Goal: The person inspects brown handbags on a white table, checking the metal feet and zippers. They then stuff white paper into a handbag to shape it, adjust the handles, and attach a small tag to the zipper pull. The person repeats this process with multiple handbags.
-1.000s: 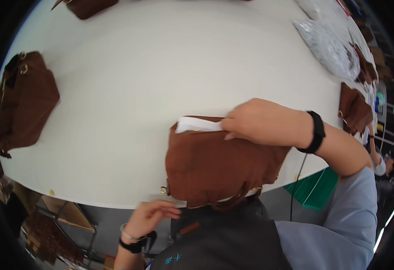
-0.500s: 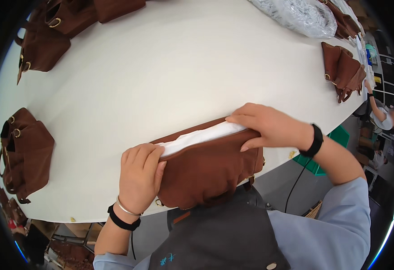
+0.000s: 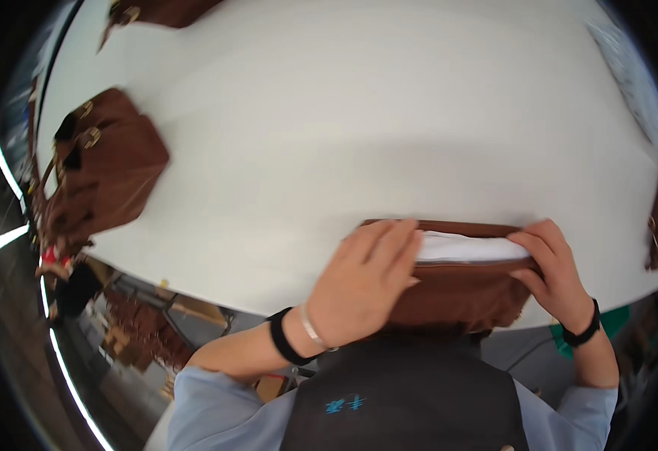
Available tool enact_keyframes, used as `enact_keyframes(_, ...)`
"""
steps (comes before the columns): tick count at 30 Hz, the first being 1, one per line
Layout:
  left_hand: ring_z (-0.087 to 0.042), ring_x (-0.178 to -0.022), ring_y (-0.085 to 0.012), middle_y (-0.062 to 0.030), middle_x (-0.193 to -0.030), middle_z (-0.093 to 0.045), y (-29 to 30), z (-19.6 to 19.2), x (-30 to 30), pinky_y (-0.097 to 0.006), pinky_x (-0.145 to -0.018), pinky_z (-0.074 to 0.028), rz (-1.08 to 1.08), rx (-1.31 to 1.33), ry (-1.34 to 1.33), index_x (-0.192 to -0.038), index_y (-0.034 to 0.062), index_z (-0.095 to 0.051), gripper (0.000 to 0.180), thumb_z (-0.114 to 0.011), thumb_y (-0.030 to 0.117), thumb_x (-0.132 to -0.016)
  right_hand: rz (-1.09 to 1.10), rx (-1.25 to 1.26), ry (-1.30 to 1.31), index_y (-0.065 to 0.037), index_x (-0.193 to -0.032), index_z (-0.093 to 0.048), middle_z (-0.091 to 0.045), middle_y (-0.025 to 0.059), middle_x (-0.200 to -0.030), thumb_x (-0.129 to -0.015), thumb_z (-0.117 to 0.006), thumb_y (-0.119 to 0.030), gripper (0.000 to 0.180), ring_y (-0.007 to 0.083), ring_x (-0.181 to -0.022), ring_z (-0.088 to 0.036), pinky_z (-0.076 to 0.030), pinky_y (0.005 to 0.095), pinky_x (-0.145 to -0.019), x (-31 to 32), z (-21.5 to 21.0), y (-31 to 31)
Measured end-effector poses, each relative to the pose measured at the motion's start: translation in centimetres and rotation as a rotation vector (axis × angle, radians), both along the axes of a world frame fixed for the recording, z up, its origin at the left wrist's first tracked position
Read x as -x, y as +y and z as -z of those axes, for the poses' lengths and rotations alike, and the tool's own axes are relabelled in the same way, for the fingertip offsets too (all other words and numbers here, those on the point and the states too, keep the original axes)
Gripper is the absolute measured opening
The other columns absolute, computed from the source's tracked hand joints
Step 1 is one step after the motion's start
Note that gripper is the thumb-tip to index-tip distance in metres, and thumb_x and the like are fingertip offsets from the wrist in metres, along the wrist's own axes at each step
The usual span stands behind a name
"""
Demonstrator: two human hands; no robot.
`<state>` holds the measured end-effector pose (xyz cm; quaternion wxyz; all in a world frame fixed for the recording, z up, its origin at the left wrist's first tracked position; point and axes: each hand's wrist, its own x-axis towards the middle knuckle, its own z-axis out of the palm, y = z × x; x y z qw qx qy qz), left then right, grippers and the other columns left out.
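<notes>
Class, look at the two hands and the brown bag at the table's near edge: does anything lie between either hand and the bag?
Nothing visible does. The left hand lies flat on the brown bag, and the right hand grips its other end beside the white paper in its opening.

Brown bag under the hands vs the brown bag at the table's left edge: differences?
The near bag lies flat with white stuffing showing at its open top; the left bag shows none. Left hand and right hand press on the near bag; the left bag lies untouched, gold rings visible. Both are brown, on the white table.
</notes>
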<state>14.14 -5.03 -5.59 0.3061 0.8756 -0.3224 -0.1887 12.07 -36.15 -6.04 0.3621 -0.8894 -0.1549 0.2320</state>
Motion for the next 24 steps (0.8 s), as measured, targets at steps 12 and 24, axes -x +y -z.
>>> enact_keyframes(12, -0.055, -0.088, -0.0248, -0.0107, -0.096, -0.06, -1.0, 1.2, 1.4, -0.036, -0.074, -0.044, -0.045, -0.103, -0.267, -0.115, -0.0061, -0.062, 0.044, -0.063, 0.026, -0.085, -0.052, -0.059, 0.287, 0.001, -0.116, -0.057, -0.057, 0.0176, -0.107, -0.067, -0.075, -0.001, 0.052, 0.0347, -0.094, -0.056, -0.048, 0.0394, -0.079, -2.3, -0.1, 1.2)
enact_keyframes(24, -0.056, -0.084, -0.0199, -0.0042, -0.091, -0.058, -0.9, 4.0, 0.5, -0.033, -0.069, -0.044, -0.098, -0.118, -0.212, -0.091, 0.0067, -0.061, 0.022, -0.064, 0.028, -0.085, 0.172, -0.02, 0.076, 0.002, -0.098, -0.066, -0.061, 0.011, -0.093, -0.077, -0.072, 0.0, 0.022, 0.0268, -0.083, -0.059, -0.049, 0.0341, -0.073, -0.3, 1.0, 2.4)
